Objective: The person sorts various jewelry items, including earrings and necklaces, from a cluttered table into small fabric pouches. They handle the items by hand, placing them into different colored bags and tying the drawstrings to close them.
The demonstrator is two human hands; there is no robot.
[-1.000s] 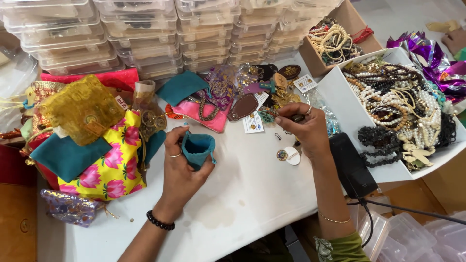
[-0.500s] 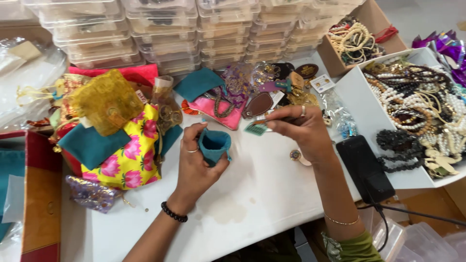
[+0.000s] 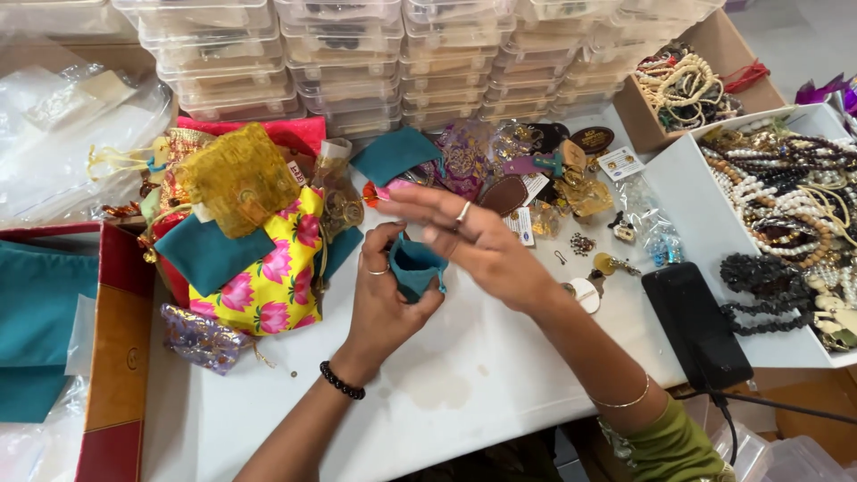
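My left hand (image 3: 379, 303) holds a small teal velvet pouch (image 3: 416, 268) upright above the white table (image 3: 464, 393), mouth open towards me. My right hand (image 3: 469, 236) hovers just over the pouch's mouth, its fingers stretched out to the left and slightly blurred; I see nothing in them. There are rings on both hands, a black bead bracelet on the left wrist and a thin gold bangle on the right forearm. Small jewellery pieces and tags (image 3: 580, 241) lie scattered just right of my hands.
Fabric pouches are heaped at the left: yellow floral (image 3: 268, 277), gold organza (image 3: 237, 178), teal (image 3: 210, 254). Clear plastic boxes (image 3: 357, 54) are stacked at the back. A white tray of bead necklaces (image 3: 786, 205), a black device with cable (image 3: 696, 326) and a cardboard box (image 3: 687, 85) stand right.
My right hand has moved left from the scattered jewellery to above the pouch, and its fingers have opened out. The small piece it pinched is no longer visible. The left hand kept the pouch.
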